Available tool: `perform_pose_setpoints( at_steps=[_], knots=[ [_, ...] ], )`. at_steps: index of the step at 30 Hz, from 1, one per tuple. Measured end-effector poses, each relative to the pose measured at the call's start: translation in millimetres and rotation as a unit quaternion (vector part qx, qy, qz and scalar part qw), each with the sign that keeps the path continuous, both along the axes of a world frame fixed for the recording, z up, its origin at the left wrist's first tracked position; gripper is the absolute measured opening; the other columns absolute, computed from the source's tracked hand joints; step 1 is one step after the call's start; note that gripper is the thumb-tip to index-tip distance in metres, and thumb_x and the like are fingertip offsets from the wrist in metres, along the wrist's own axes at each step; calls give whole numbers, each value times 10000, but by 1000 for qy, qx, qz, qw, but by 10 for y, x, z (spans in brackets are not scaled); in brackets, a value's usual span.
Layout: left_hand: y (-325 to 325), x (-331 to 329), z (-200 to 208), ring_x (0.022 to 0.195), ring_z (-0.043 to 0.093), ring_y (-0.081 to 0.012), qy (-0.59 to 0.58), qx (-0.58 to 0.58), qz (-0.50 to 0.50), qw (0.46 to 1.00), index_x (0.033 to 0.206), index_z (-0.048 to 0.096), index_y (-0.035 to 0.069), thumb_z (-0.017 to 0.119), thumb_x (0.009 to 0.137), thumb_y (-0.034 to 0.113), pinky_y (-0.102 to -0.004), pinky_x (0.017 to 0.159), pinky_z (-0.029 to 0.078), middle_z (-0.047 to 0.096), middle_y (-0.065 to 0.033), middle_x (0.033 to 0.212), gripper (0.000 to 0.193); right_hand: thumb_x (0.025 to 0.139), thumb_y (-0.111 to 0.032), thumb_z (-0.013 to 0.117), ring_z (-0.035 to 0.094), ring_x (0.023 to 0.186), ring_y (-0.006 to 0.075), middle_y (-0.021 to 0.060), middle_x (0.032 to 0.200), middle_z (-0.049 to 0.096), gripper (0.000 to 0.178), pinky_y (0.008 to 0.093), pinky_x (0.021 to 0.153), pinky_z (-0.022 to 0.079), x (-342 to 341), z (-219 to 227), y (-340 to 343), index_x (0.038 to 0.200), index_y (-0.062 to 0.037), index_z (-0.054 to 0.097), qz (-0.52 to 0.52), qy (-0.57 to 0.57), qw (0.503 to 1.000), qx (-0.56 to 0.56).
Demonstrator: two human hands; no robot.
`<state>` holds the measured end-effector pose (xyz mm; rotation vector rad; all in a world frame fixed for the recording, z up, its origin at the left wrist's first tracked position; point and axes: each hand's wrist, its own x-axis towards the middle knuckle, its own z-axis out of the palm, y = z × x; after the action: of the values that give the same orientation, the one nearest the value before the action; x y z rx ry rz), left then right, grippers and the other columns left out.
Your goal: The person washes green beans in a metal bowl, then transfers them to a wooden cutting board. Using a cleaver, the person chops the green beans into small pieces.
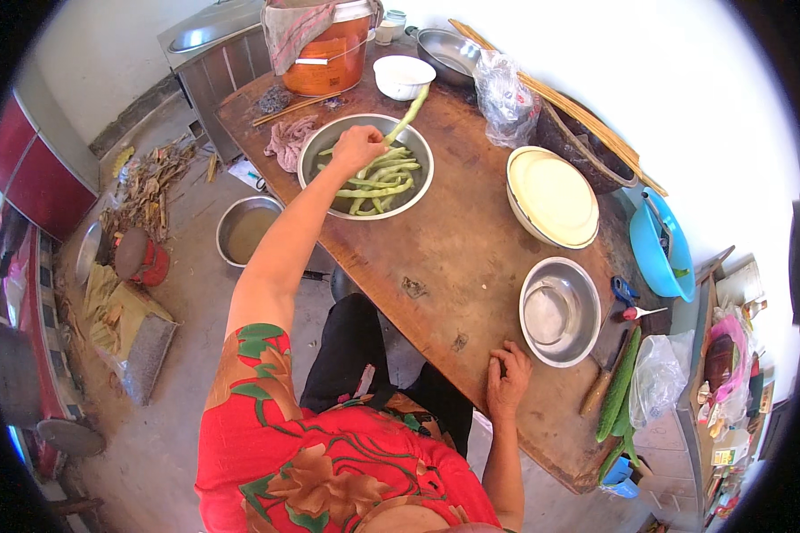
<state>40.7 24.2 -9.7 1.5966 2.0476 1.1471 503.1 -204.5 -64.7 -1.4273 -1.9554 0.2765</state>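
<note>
Step in hand, I judge: drawing one bean (409, 115) from the steel basin (428, 173); left hand (357, 149) closed in a pinch on it, its tip standing up past the rim; other beans (382, 188) lie in the basin; next move seems to want a light pinch, clean lift; left arm (280, 266) stretched well forward, back of hand up; right hand (508, 375) resting at table (458, 258) edge, fingers half curled, nothing visible in it.

Single head-worn fisheye view, downward from close above the table (436, 258)
</note>
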Motion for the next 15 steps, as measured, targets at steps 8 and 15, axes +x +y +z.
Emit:
perform_pose_setpoints(
  at_steps=[8, 15],
  knots=[
    [-154, 224, 446, 741, 667, -227, -42, 101, -43, 993, 914, 681, 45, 786, 765, 148, -362, 697, 510, 707, -104, 804, 210, 833, -76, 664, 584, 1099, 329, 131, 1167, 654, 119, 444, 988, 400, 10, -23, -2, 949, -84, 686, -1, -2, 1000, 8],
    [-443, 346, 694, 684, 648, -177, 27, 154, -55, 986, 926, 677, 39, 783, 781, 130, -335, 662, 506, 693, -82, 763, 202, 822, -58, 664, 577, 1118, 323, 146, 1161, 649, 124, 426, 999, 398, 9, -8, 4, 943, -68, 688, 1, 10, 1000, -3]
  ],
)
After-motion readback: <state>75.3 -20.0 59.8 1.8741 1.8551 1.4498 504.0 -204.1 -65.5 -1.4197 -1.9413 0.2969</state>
